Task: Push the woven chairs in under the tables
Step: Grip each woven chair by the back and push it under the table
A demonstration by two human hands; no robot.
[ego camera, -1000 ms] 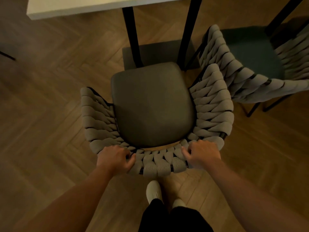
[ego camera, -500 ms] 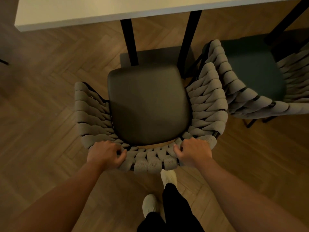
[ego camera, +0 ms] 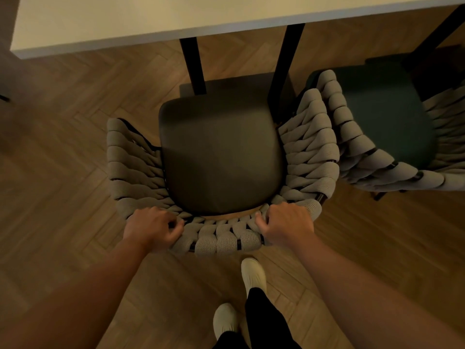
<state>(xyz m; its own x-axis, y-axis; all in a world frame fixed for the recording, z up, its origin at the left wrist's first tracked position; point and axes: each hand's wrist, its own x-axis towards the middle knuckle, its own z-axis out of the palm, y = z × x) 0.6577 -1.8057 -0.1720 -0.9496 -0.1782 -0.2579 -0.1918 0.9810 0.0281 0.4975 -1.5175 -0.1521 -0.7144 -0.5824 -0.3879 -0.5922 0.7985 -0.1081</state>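
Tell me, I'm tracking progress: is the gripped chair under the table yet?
Not yet: the chair shows its whole seat, short of the tabletop.

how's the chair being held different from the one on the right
The held chair has a grey-brown seat; the right chair has a dark green one. The left hand and right hand grip the held chair's back; nothing touches the right chair. The held chair faces the table squarely; the right chair sits turned at an angle. Both have thick woven beige backs.
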